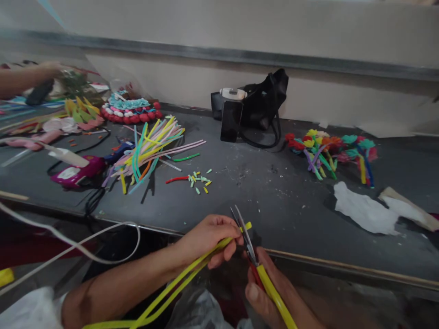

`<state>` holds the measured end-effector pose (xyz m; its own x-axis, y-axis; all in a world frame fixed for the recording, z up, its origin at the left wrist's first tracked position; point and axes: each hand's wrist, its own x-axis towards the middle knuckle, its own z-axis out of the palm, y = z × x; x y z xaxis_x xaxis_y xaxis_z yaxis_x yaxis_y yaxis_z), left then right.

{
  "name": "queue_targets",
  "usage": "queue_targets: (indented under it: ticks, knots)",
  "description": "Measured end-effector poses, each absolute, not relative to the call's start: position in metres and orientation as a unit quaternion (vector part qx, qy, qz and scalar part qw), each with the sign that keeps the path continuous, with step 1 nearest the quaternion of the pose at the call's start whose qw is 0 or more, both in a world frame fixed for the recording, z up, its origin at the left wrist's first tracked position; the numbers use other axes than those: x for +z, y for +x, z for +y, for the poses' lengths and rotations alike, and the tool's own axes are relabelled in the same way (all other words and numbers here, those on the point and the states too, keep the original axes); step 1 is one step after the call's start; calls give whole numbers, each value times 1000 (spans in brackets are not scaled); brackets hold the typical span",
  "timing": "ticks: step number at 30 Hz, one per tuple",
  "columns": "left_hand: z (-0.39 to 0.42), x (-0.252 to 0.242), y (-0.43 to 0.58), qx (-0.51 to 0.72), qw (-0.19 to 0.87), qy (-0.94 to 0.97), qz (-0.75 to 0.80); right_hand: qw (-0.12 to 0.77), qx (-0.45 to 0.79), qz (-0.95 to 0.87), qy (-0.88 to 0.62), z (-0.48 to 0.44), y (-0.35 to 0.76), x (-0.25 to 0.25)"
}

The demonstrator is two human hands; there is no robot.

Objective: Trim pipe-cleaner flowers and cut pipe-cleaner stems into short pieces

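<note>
Yellow pipe cleaners (178, 282) are pinched near their ends in my left hand (219, 235), their long tails trailing down to the lower left. My right hand (270, 290) grips scissors (247, 237) with yellow and red handles. The slightly parted blades lie at the short yellow end that sticks out past my left fingertips. Both hands are at the table's front edge. Beyond them on the table sits a small pile of cut green and yellow pieces (199, 182), with a short red pipe cleaner (177, 179) beside it.
A bundle of coloured pipe cleaners (154, 146) lies left, near a magenta glue gun (80, 171). A phone (231, 120) leans by a black bag (265, 100). Colourful flowers (318, 146) and white paper (365, 210) lie right. Another person's arm (27, 78) reaches in far left.
</note>
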<state>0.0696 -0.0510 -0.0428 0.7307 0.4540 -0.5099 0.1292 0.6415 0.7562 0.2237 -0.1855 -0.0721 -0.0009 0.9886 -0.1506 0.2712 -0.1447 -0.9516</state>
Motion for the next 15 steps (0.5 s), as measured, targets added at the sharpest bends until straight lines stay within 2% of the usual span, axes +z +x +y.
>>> queue_targets:
  ticks: [7, 15]
  knots:
    - [-52, -45, 72, 75, 833, 416, 358, 381, 452, -587, -554, -175, 221, -61]
    - [-51, -45, 73, 66, 831, 416, 364, 333, 457, -600, -566, -178, 230, -66]
